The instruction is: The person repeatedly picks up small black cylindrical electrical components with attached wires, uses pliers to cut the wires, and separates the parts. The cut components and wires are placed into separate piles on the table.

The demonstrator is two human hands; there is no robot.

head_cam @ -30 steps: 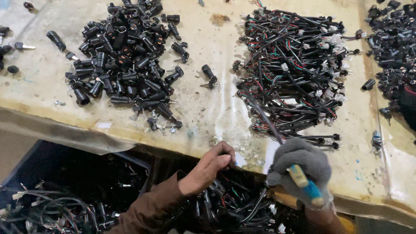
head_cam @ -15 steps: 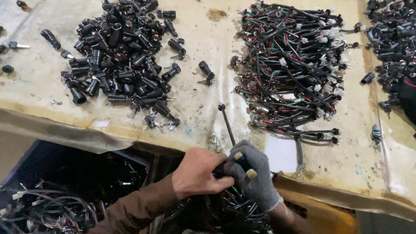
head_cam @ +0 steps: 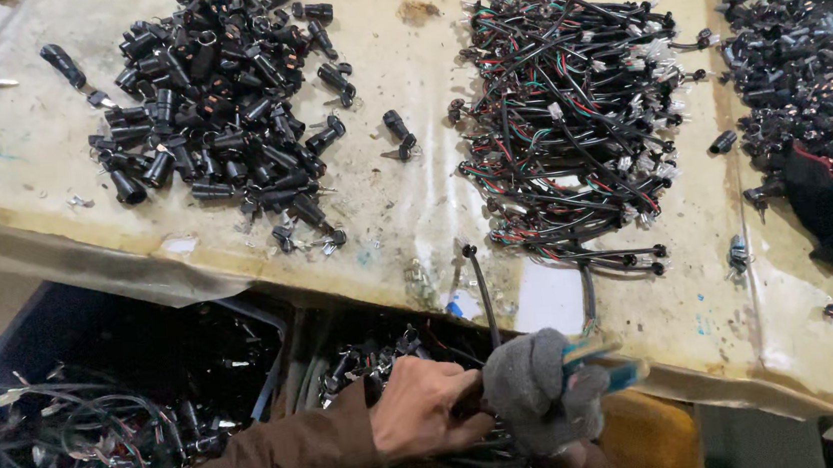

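Both hands have drawn closer together at the lower middle of the frame since the earlier view, and the black cable point(head_cam: 483, 293) that leaned to the upper left now stands nearly upright between them. Its long axis runs from the hands straight up toward the bench point(head_cam: 382, 182) edge, the small black plug end topmost, just below the pale bench surface. The left hand point(head_cam: 423, 417) — bare, in a brown sleeve — curls closed around the cable's lower part, touching the right. The right hand point(head_cam: 542, 401), in a grey glove, is closed on a blue-handled tool point(head_cam: 604, 366) that pokes out to the right; its working tip is hidden. Above the hands, well apart, lie a heap of black connectors point(head_cam: 214, 101) at upper left and a bundle of wired leads point(head_cam: 572, 115) at upper right — a dark bin of cables point(head_cam: 83, 444) sits lower left
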